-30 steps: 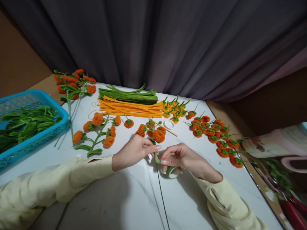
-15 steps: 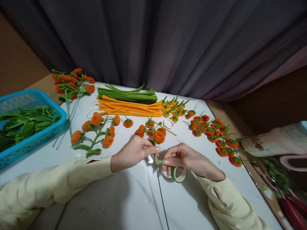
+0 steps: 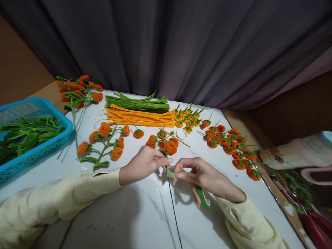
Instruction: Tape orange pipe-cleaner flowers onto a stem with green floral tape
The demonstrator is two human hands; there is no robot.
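Note:
My left hand pinches the green stem of a small spray of orange pipe-cleaner pumpkins, whose heads point away from me. Below the fingers a thin dark wire runs toward the table's near edge. Thumb and index finger of my right hand grip a strip of green tape that meets the stem just under my left fingers. The tape's roll hangs at the right hand's lower fingers, partly covered by them. To the left lies a larger pumpkin branch with green leaves.
A blue basket of green fuzzy leaves stands left. Green and yellow pipe cleaners lie at the back. Loose orange pumpkins spread right, near a bottle and red-handled tool. A white ring-shaped lid touches a thin stick.
The tape roll has swung right and down and turned edge-on beneath my right hand. My right fingers have shifted slightly, with the tape strip stretched sideways. My left hand stays nearly still.

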